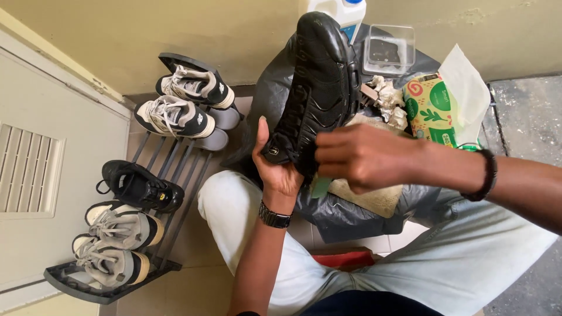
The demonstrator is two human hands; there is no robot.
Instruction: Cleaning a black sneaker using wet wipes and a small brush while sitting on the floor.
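Observation:
A black shoe [319, 82] stands nearly upright in front of me, toe pointing away. My left hand [275, 167] grips its heel from below; a dark watch sits on that wrist. My right hand [357, 158], with a black bracelet on the wrist, presses against the shoe's side near the heel, fingers curled. A small green thing shows just under that hand; I cannot tell what it is. A beige cloth [374, 196] lies under my hands on a black plastic sheet [345, 216].
A dark shoe rack [175, 193] at left holds black-and-white sneakers [175, 117], a black shoe [140, 186] and grey sneakers [117, 246]. Behind the shoe are a green tissue pack [433, 108], a clear plastic box [389, 50], crumpled tissues [389, 99] and a white bottle [345, 10].

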